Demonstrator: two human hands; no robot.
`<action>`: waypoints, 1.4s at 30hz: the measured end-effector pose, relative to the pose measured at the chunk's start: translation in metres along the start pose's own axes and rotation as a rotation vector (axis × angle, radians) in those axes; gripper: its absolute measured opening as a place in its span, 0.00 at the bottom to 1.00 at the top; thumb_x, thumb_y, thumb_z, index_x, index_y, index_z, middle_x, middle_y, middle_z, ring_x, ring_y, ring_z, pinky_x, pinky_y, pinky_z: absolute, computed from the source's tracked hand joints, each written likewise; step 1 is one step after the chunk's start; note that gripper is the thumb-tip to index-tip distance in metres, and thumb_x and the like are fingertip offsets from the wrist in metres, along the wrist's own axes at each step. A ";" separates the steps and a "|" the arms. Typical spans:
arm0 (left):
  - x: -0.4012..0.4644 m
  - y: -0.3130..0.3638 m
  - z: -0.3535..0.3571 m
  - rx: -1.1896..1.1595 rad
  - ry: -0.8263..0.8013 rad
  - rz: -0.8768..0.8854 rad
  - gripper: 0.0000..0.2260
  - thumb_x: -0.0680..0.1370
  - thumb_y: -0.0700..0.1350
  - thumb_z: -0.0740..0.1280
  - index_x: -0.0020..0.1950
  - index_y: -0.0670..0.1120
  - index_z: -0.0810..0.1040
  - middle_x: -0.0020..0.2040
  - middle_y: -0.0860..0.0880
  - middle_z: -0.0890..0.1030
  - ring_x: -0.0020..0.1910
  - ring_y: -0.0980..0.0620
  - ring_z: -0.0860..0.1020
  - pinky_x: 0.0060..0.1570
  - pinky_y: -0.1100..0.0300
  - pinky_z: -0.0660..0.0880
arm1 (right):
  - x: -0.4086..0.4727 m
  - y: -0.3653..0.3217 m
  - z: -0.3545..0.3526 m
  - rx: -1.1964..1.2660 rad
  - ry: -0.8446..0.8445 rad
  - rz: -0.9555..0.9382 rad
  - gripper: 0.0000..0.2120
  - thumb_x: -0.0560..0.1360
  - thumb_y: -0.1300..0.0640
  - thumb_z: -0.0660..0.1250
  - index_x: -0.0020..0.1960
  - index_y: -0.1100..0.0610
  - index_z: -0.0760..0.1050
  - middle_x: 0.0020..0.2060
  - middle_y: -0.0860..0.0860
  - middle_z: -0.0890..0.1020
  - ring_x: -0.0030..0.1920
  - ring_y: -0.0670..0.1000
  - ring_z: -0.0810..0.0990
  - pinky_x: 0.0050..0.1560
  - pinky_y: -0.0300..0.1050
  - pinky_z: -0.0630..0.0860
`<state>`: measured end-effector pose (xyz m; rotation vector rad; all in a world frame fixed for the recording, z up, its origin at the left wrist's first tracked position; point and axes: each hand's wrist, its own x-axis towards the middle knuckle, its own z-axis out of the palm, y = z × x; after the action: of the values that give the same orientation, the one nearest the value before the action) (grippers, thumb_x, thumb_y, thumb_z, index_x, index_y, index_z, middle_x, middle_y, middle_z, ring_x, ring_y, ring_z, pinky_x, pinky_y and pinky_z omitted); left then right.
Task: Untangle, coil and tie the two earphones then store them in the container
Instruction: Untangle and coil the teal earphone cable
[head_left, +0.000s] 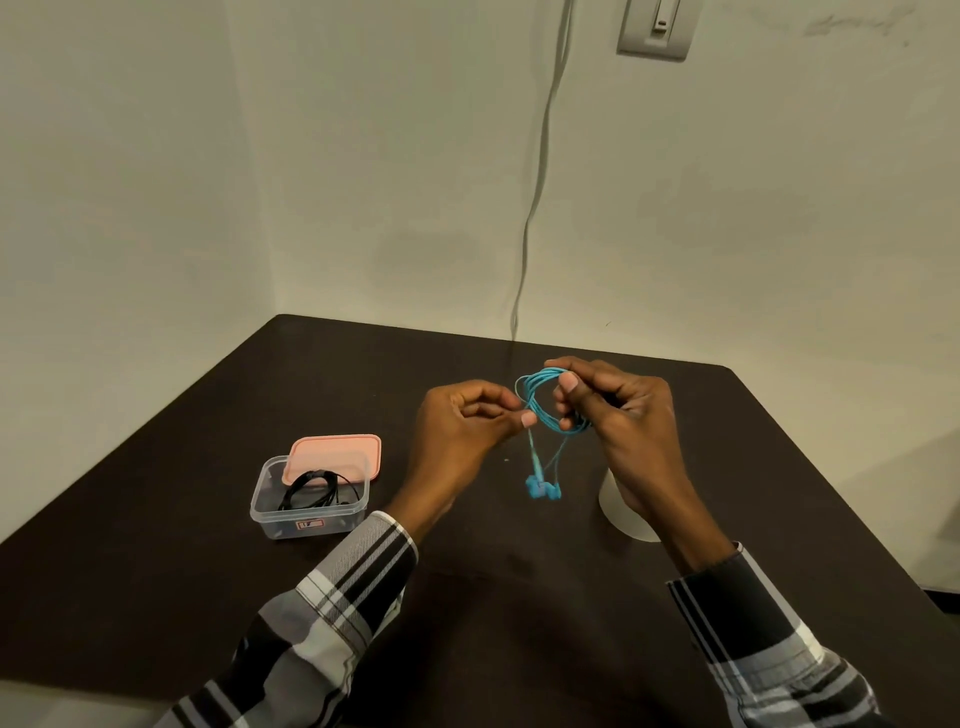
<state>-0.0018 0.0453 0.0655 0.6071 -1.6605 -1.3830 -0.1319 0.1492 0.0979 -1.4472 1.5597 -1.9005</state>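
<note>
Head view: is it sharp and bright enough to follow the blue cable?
Head view: dim, warm light; the blue earphone cable coil reads clearly against the dark brown table; its dangling earbuds look slightly blurred; wide-angle bending shows at the frame edges; no glare on the clear plastic container.

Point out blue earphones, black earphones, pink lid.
blue earphones (540, 402), head view, on the coiled loops.
black earphones (311, 491), head view, on the coil's near arc.
pink lid (337, 449), head view, on its top face.
</note>
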 end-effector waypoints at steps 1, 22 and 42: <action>0.000 0.001 0.001 -0.044 -0.008 -0.027 0.07 0.69 0.37 0.78 0.45 0.42 0.83 0.36 0.47 0.85 0.36 0.55 0.83 0.38 0.63 0.78 | 0.000 0.000 0.001 -0.007 -0.006 0.006 0.09 0.78 0.64 0.66 0.56 0.60 0.83 0.40 0.50 0.84 0.39 0.43 0.81 0.41 0.36 0.79; -0.008 -0.002 0.009 -0.520 -0.205 -0.182 0.18 0.76 0.32 0.67 0.63 0.48 0.78 0.57 0.46 0.83 0.57 0.45 0.82 0.56 0.51 0.80 | -0.005 0.012 0.006 0.078 0.122 0.157 0.08 0.78 0.63 0.67 0.54 0.57 0.83 0.44 0.52 0.87 0.46 0.51 0.86 0.44 0.40 0.82; -0.004 -0.005 0.007 -0.575 -0.009 -0.455 0.17 0.73 0.31 0.71 0.58 0.43 0.75 0.45 0.45 0.85 0.46 0.48 0.84 0.51 0.51 0.81 | -0.001 0.036 0.002 -0.241 0.034 -0.253 0.10 0.78 0.66 0.67 0.58 0.61 0.81 0.48 0.53 0.84 0.48 0.48 0.84 0.46 0.42 0.82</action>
<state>-0.0065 0.0513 0.0597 0.6516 -1.0738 -2.0837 -0.1422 0.1358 0.0664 -1.7988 1.7421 -1.9320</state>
